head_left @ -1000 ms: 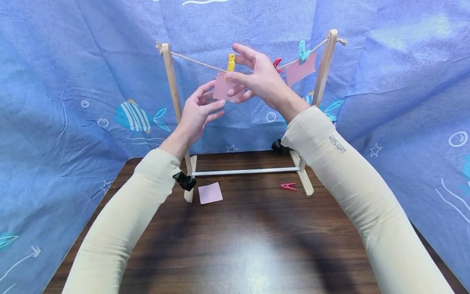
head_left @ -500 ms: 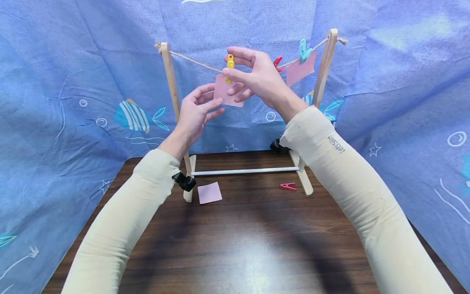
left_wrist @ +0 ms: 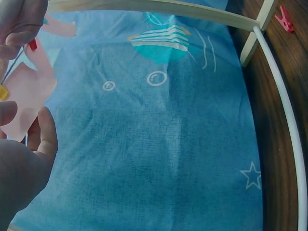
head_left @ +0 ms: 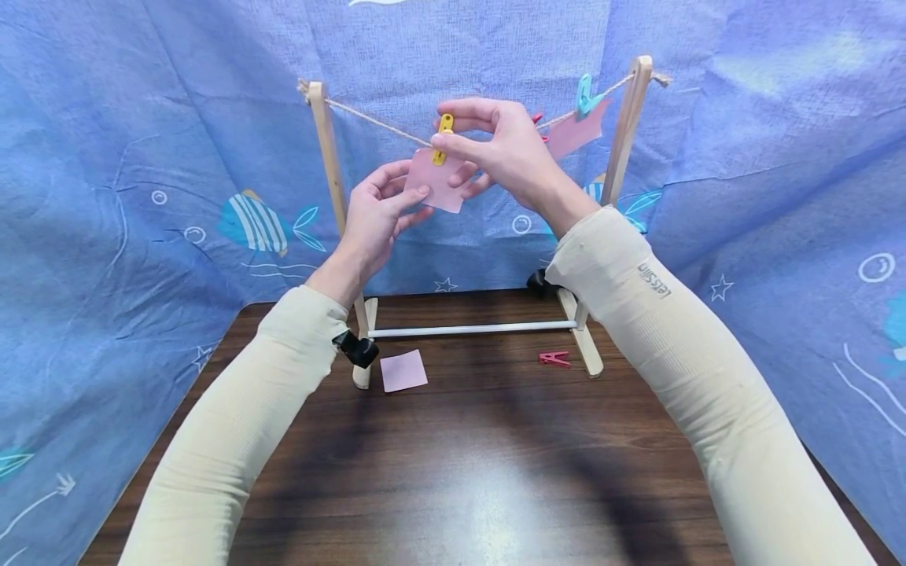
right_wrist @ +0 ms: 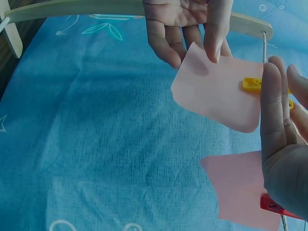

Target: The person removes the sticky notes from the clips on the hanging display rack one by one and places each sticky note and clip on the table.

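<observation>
My left hand (head_left: 371, 216) pinches the lower left part of a pink paper note (head_left: 433, 181), its thumb in front and fingers behind, as the right wrist view confirms. A yellow clothespin (head_left: 440, 157) sits over the note's upper edge at the rope (head_left: 375, 119). With thumb and fingers my right hand (head_left: 513, 149) grips that clothespin, whose handle end is partly hidden. Further right along the rope, a red clothespin (right_wrist: 279, 206) bears a second pink note (right_wrist: 240, 187). Near the right post, a turquoise clothespin (head_left: 584, 96) holds pink paper (head_left: 576, 132).
Two wooden posts (head_left: 626, 141) carry the rope, joined low down by a white rod (head_left: 474, 329). On the brown table (head_left: 453, 440) lie a loose pink note (head_left: 403, 371) at left and a red clothespin (head_left: 555, 358) at right. A blue fish-print curtain (head_left: 177, 134) surrounds the table.
The yellow clothespin and its note have shifted slightly down, with my right hand lowering too. My left thumb, earlier by the note's lower edge, now lies over the paper.
</observation>
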### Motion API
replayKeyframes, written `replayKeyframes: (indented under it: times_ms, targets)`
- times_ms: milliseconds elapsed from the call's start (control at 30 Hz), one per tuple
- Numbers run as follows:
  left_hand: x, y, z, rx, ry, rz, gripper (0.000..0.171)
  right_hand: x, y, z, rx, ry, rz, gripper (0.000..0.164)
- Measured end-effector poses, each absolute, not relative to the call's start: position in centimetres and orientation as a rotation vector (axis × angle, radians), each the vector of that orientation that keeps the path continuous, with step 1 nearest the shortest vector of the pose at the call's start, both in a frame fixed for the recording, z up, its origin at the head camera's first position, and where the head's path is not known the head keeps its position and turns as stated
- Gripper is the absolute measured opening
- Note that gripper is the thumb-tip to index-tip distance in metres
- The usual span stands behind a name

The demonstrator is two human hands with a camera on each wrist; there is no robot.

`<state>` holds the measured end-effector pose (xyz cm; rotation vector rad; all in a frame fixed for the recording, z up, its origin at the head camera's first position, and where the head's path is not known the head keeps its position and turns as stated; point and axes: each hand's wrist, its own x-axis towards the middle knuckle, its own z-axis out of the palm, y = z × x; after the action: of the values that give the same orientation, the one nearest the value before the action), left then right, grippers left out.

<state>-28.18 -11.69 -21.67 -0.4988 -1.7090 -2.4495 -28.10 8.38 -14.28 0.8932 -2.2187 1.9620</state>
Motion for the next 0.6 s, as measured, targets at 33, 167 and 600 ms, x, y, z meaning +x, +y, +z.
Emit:
replayKeyframes:
  times_ms: [33, 167, 600]
  targets:
    - [-28.18, -11.68, -21.65, -0.499, -1.715, -2.445, 0.03, -28.05, 8.47, -14.26, 0.891, -2.232, 1.942, 0.05]
    - [-28.23, -11.67, -21.66, -0.495, -1.711, -2.451, 0.031, -27.97, 8.77, -14.19, 0.897, -2.283, 1.845, 0.049]
    - [-27.98, -11.87, -21.64, -0.458, -1.677, -2.459, 0.031, -27.98, 9.15, -14.11, 0.891, -2.356, 1.725, 0.049]
